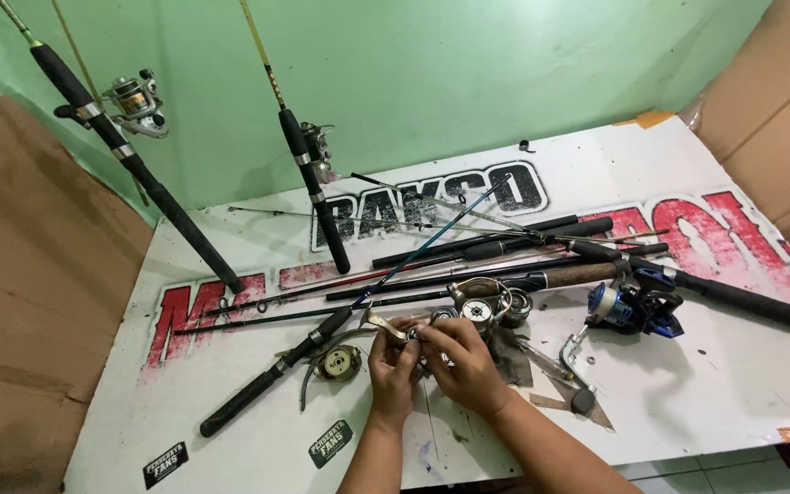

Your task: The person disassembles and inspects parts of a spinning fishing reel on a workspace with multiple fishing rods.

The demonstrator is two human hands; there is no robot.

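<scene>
Both sets of fingertips are pinching together around a small metal reel part [416,337], shiny and rounded, too small and too covered to make out in full. The left hand [393,370] is curling its fingers closed on the part from the near side, while the right hand [462,364] is closing over it from the right, thumb and forefinger gripping. A pale, flat metal arm [384,326] is sticking out of the grip, its long axis running up and leftward toward the far left corner of the board [230,430].

The hands are working over the middle of the near edge of that board, a white, glossy panel with large red and black lettering. Just left of the left hand a round, dull metal spool [338,362] is lying flat. Just beyond the fingers a cluster of silvery round reel pieces [482,309] is sitting. To the right, a blue and black spinning reel [633,309] is lying mounted on a dark rod with a cork-brown grip [587,273].

A black rod with a foam handle [267,377] is lying diagonally, butt toward the near left corner. Several thin dark rods [468,249] are stretching lengthways across the middle. Two more rods are leaning on the green wall [432,82], one [130,160] at the far left and one [314,192] nearer the centre.
</scene>
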